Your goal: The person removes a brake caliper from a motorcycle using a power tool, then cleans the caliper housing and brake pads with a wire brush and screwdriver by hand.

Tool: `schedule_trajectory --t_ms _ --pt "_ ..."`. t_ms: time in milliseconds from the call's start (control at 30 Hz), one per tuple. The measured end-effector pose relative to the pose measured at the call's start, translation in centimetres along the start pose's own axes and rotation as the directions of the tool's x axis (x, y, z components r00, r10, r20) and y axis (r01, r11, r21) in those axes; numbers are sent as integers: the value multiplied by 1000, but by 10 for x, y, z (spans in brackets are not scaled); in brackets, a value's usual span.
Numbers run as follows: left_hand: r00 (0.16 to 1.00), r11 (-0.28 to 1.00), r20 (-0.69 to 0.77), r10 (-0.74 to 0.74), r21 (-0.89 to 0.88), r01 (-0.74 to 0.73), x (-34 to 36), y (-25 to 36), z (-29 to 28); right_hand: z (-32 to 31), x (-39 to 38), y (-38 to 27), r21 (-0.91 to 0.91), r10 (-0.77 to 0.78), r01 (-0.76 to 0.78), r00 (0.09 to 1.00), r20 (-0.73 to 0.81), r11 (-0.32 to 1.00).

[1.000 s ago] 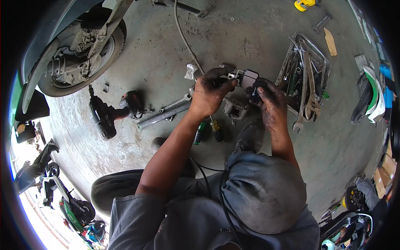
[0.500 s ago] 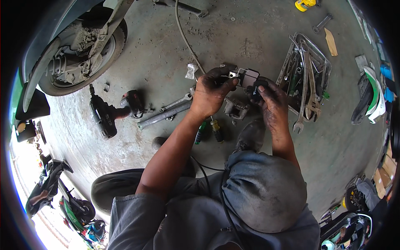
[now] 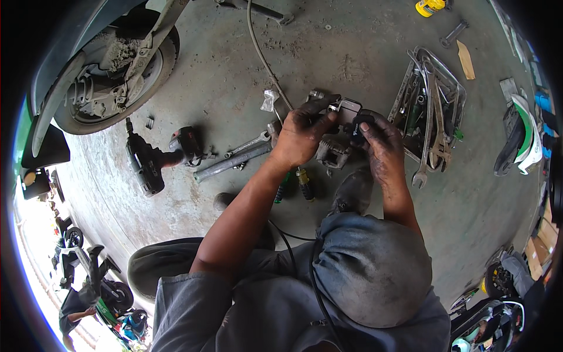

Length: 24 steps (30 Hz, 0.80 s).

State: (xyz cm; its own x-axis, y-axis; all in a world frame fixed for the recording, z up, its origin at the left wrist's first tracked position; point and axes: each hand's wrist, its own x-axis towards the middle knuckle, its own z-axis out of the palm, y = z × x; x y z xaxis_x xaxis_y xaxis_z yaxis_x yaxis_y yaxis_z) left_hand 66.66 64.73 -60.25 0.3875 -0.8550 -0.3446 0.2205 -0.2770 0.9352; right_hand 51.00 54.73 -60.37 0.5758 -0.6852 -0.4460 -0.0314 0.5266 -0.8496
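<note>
In front of me, my left hand [image 3: 302, 134] is closed with thumb and fingers pinching the silver end of a small flat grey plate [image 3: 350, 109], which looks like a brake pad. My right hand [image 3: 382, 141] grips a small black piece [image 3: 359, 130] against the plate's right side. Whether the two are joined I cannot tell. Just below them, a dirty metal part like a brake caliper [image 3: 333, 155] is on the floor beside my boot. A grey cable or hose [image 3: 264, 61] runs down behind my left hand.
A cordless impact wrench [image 3: 145, 161] lies left, near a scooter wheel [image 3: 161, 76]. A combination wrench [image 3: 249, 144], a metal bar [image 3: 231, 163] and screwdrivers [image 3: 304, 184] lie nearer. At right sits a tray of wrenches [image 3: 434, 105]. A small plastic bag [image 3: 270, 100] lies beyond my left hand.
Both hands have shifted slightly and the plate is tilted differently, with the black piece turned in my right fingers. At lower left, a person in the background has moved.
</note>
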Motion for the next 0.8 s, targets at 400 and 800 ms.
schedule_trajectory --t_ms 400,800 --pt "994 944 -70 -83 -326 56 -2 -2 7 9 -3 -8 -123 -271 258 956 -108 958" --pt "988 906 -100 -119 -418 66 -8 7 23 9 -1 -14 -72 -307 299 941 -144 951"
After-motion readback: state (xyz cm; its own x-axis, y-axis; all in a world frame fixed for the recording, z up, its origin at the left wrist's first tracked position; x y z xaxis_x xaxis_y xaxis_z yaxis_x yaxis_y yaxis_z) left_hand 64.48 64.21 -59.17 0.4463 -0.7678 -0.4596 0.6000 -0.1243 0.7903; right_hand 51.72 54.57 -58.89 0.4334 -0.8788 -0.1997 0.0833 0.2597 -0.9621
